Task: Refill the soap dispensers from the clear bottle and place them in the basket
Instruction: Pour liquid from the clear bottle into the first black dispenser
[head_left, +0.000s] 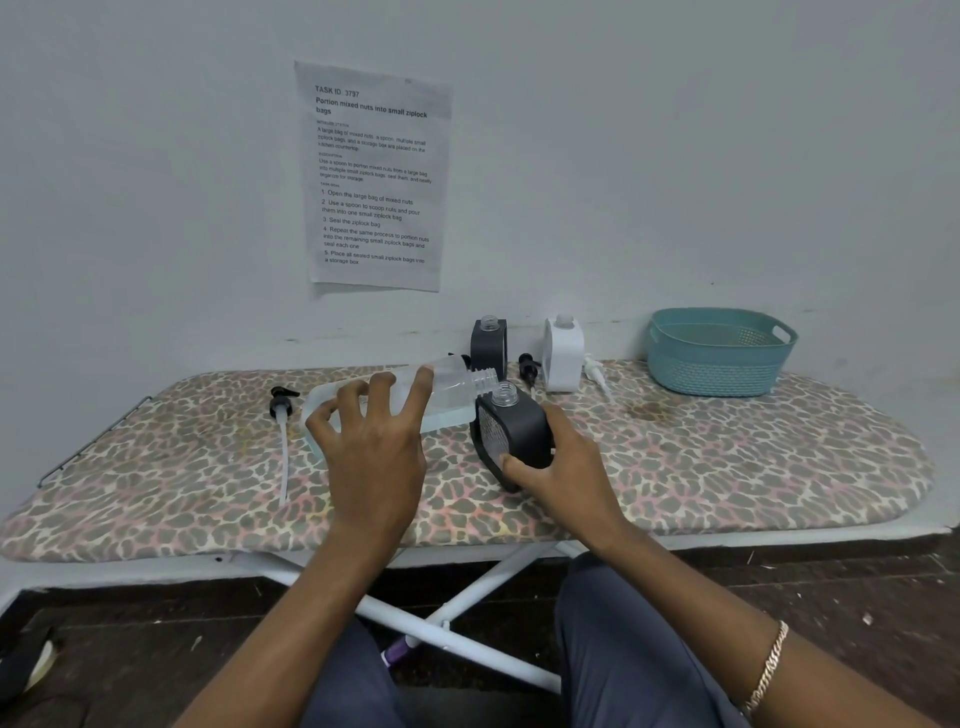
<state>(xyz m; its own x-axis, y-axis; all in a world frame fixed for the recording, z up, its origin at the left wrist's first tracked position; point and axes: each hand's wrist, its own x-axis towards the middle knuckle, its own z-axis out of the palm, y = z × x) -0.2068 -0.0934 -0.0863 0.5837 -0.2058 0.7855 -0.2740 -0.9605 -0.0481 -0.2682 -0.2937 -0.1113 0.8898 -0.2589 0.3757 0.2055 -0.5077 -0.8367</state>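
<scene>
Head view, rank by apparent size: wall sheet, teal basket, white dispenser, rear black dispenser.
1. wall sheet
2. teal basket
3. white dispenser and rear black dispenser look alike, black one partly behind clear bottle; unranked.

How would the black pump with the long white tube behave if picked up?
The pump is small plastic, so probably light. Its thin tube looks curved, so it may flex and swing. Its sideways spout should stop it rolling on the padded board.

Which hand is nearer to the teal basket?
The right hand. It grips the black dispenser, left of the teal basket and closer to the person. The left hand, holding the clear bottle, lies even further left.
</scene>
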